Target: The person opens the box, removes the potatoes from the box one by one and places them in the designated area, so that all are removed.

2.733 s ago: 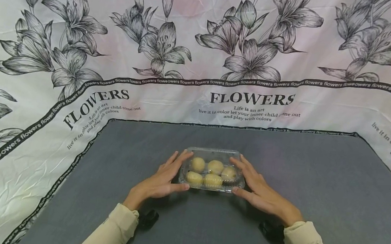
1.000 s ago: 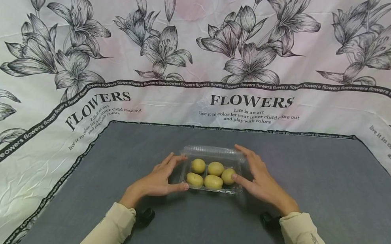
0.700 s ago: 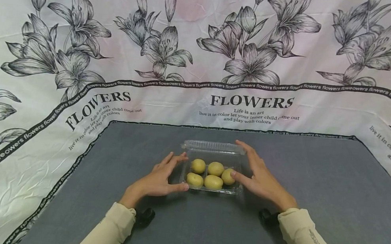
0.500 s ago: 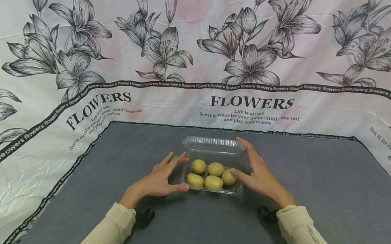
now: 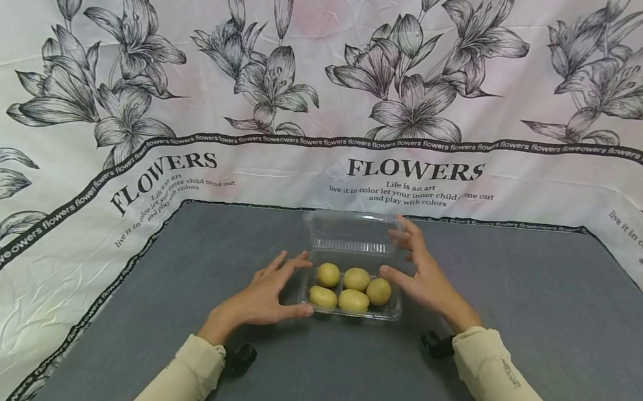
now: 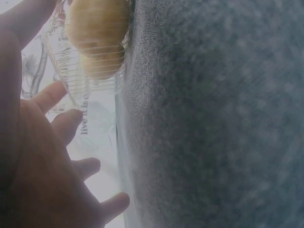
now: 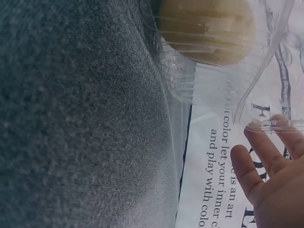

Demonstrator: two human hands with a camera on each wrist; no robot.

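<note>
In the head view, a clear plastic clamshell box (image 5: 349, 314) lies on the table with its lid (image 5: 350, 231) tilted up and back. Several smooth yellow, oval, potato-like pieces (image 5: 354, 301) sit in two rows in the base. My left hand (image 5: 261, 295) is at the box's left side, fingers spread, thumb tip at the front left corner. At the right, my right hand (image 5: 428, 278) has its fingertips at the lid's right edge and its thumb near the base's rim. The right wrist view shows extended fingers (image 7: 267, 151) against the lid's edge.
A grey cloth-covered table (image 5: 302, 381) surrounds the box. Behind it hangs a white curtain (image 5: 277, 176) printed with flowers and lettering. Black wrist devices (image 5: 240, 360) show under both forearms, below the pale sleeves (image 5: 179, 375).
The lid, earlier down over the yellow pieces, has swung up and back. My right hand has moved away from me with the lid; my left hand stays at the box's left side.
</note>
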